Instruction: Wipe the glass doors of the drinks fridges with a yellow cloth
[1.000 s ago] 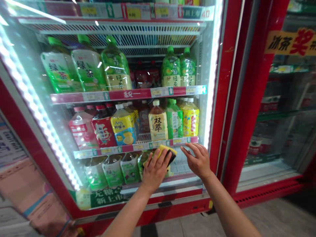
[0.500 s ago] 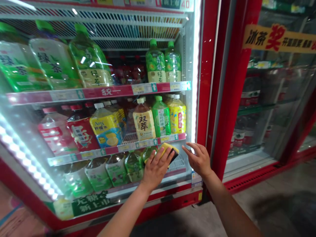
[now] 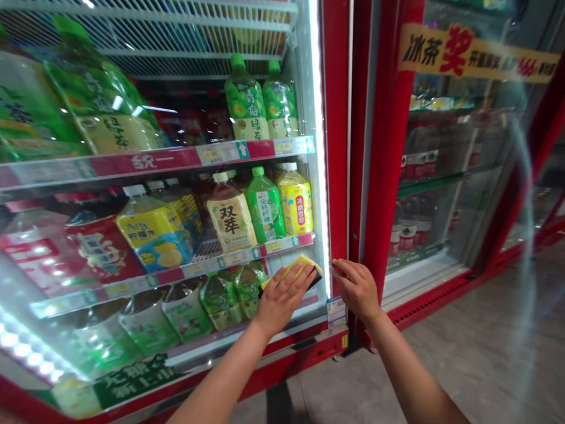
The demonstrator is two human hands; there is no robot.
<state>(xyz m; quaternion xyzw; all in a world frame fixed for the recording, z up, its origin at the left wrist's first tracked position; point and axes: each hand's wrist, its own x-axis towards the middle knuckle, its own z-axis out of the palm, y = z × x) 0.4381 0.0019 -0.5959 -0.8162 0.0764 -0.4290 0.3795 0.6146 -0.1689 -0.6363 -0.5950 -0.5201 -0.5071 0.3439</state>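
A yellow sponge (image 3: 301, 266) with a black side lies flat on the glass door (image 3: 289, 259) of a lit drinks fridge. My left hand (image 3: 282, 297) presses it there with its fingers over it, low on the door and close to its right edge. My right hand (image 3: 358, 290) is beside the red door frame (image 3: 336, 194), with its fingers stretched leftward and nothing seen in them. Whether its fingertips touch the frame I cannot tell. Behind the glass stand a yellow drink bottle (image 3: 296, 203) and a green one (image 3: 265, 206).
Large green tea bottles (image 3: 106, 94) fill the upper shelf, and more green bottles (image 3: 220, 300) stand at the bottom. A price card (image 3: 336, 311) hangs at the lower frame. To the right is a second red-framed fridge (image 3: 388, 176). Below lies the grey floor (image 3: 424, 353).
My view has shifted right, so the fridge sits further left. Against the door, the left hand with the sponge has moved right, towards the edge. My right hand is now beside the frame.
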